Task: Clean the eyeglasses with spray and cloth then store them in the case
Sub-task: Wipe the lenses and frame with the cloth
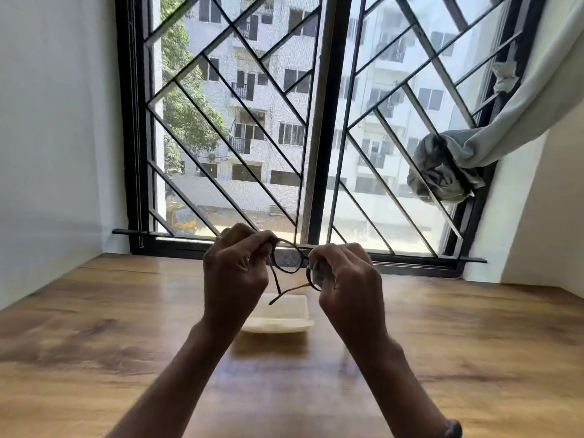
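Eyeglasses (289,259), temples unfolded, held above the cream case (279,324): I note left hand (235,267) pinching one frame end, right hand (346,276) fingers curled round the other lens.

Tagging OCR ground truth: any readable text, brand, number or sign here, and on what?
None readable.
The eyeglasses, pale case and wooden table carry no visible print.
The building outside the window shows no legible sign or number.

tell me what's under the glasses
Below the glasses, held up by the left hand and right hand, a pale case lies on the wooden table. The left wrist covers its left end; its inside is too blurred to tell.
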Motion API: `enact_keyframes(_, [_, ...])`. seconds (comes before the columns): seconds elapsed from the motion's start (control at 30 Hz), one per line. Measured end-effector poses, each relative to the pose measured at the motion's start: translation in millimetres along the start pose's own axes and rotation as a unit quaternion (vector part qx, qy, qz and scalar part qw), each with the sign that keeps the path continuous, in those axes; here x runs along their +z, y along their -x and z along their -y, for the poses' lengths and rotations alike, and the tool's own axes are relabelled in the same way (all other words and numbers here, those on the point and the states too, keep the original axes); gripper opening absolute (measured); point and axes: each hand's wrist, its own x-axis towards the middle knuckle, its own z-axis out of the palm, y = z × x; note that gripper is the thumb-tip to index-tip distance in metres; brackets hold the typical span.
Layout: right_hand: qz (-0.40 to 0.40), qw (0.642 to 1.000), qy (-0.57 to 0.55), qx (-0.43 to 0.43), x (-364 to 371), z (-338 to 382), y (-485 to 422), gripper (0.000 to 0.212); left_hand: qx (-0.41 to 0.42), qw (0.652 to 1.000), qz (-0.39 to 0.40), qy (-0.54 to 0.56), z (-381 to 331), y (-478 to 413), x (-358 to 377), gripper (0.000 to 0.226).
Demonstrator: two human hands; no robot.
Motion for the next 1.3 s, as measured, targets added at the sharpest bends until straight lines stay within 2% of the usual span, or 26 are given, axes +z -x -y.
enact_keyframes(0.23, [-0.005, 0.998, -0.07, 0.001, -0.2, 5.3, -0.2, 0.036, -0.054, 0.998, -0.03, -0.016, 6.9, -2.9, -0.1, 0.014])
enact_keyframes(0.57, [0.078, 0.993, -0.088, -0.032, -0.7, 4.0, -1.9, 0.031, -0.102, 0.993, -0.051, -0.026, 16.6, -8.5, -8.4, 0.013])
enact_keyframes(0.7, [0.082, 0.994, -0.066, 0.012, -0.4, -3.2, -2.0, 0.03, -0.124, 0.991, -0.053, -0.023, 20.0, -9.2, -8.8, 0.013])
enact_keyframes(0.8, [0.036, 0.997, -0.033, 0.063, -0.1, -6.9, -1.0, 0.023, -0.154, 0.986, -0.064, -0.007, 24.4, -9.5, -7.9, 0.012])
enact_keyframes(0.93, [0.017, 0.988, -0.061, 0.138, -4.8, -12.0, -5.1, 0.018, -0.222, 0.97, -0.096, 0.018, 27.7, -11.1, -7.3, 0.013])
enact_keyframes(1.03, [0.11, 0.973, -0.071, 0.188, -16.0, -14.2, -11.8, 0.015, -0.286, 0.949, -0.118, 0.065, 32.2, -12.8, -6.5, 0.016])
enact_keyframes(1.13, [0.292, 0.93, -0.069, 0.213, -23.3, -17.6, -13.7, 0.015, -0.327, 0.93, -0.132, 0.107, 36.4, -14.5, -7.3, 0.02])
enact_keyframes(1.2, [0.441, 0.868, -0.06, 0.222, -24.7, -19.7, -11.0, 0.013, -0.332, 0.928, -0.133, 0.109, 36.6, -14.7, -7.8, 0.024])
enact_keyframes(1.3, [0.626, 0.748, 0.019, 0.221, -24.7, -17.6, -2.4, 0.008, -0.324, 0.931, -0.125, 0.113, 32.6, -14.6, -7.6, 0.027])
